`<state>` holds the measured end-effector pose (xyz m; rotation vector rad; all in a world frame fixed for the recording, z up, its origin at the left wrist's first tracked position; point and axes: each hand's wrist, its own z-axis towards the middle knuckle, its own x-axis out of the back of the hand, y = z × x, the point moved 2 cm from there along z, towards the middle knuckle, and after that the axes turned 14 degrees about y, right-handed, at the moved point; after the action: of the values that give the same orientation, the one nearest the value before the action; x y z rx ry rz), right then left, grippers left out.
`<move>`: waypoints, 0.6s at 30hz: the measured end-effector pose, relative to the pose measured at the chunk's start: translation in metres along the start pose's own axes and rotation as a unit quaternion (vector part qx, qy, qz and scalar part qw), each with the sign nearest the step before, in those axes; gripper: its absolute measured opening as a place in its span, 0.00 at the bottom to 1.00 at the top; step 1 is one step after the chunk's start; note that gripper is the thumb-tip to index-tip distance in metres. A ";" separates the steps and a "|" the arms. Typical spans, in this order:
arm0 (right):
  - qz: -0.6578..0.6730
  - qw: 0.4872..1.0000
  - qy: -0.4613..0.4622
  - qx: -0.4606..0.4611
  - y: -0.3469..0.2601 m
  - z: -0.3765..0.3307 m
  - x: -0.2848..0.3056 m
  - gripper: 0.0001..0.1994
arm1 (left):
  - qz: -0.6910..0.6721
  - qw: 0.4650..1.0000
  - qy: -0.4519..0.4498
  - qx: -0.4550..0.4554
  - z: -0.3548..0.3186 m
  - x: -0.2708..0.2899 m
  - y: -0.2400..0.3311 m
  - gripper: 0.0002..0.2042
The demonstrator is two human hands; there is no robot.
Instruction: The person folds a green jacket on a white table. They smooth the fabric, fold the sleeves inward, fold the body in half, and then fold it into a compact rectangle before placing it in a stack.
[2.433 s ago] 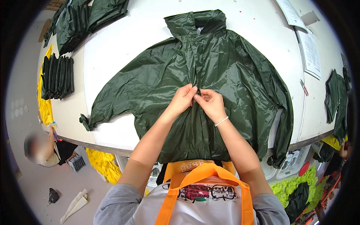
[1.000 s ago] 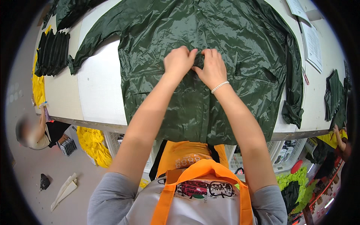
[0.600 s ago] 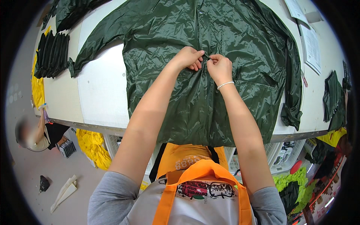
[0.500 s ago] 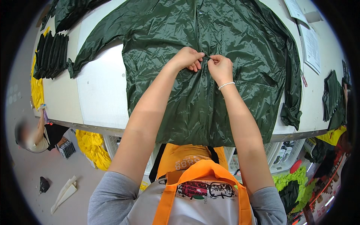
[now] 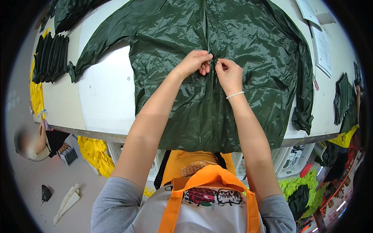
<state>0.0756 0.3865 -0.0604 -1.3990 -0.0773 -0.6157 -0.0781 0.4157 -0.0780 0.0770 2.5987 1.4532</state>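
Note:
A dark green raincoat [image 5: 167,50] lies spread over the white table, its sleeves out to both sides and its hem at the near edge. My left hand [image 5: 195,63] pinches the front opening at the middle of the coat between thumb and forefinger, its other fingers curled. Just to the right, my right hand [image 5: 230,75] pinches the other side of the same opening, with thumb and forefinger together. The two hands are a small gap apart. Whatever fastening lies between the fingertips is too small to make out.
Folded dark green garments [image 5: 50,58] stand stacked at the table's left, by yellow fabric [image 5: 37,97]. Papers [image 5: 321,50] lie at the far right, near more green cloth [image 5: 342,97]. White crates [image 5: 296,159] sit below the table. A person [image 5: 37,143] is at the lower left.
My fingertips have parted slightly, the right hand shifting a little down and right. The coat's front has shifted slightly under them. At the left, the other person's raised arm has come down.

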 end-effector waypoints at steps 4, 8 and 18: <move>-0.017 0.999 0.013 0.031 0.001 -0.001 0.000 0.06 | -0.024 1.000 -0.001 -0.005 -0.002 0.000 -0.001 0.13; -0.021 0.999 0.025 0.037 -0.001 -0.002 -0.001 0.05 | -0.037 0.999 -0.003 -0.008 -0.002 0.001 -0.001 0.14; 0.062 0.989 -0.074 -0.111 0.015 -0.003 -0.016 0.12 | -0.055 0.995 0.055 -0.057 -0.009 -0.011 -0.004 0.12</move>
<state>0.0682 0.3901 -0.0809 -1.6507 -0.0394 -0.4254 -0.0685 0.4049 -0.0760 -0.1615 2.5524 1.6036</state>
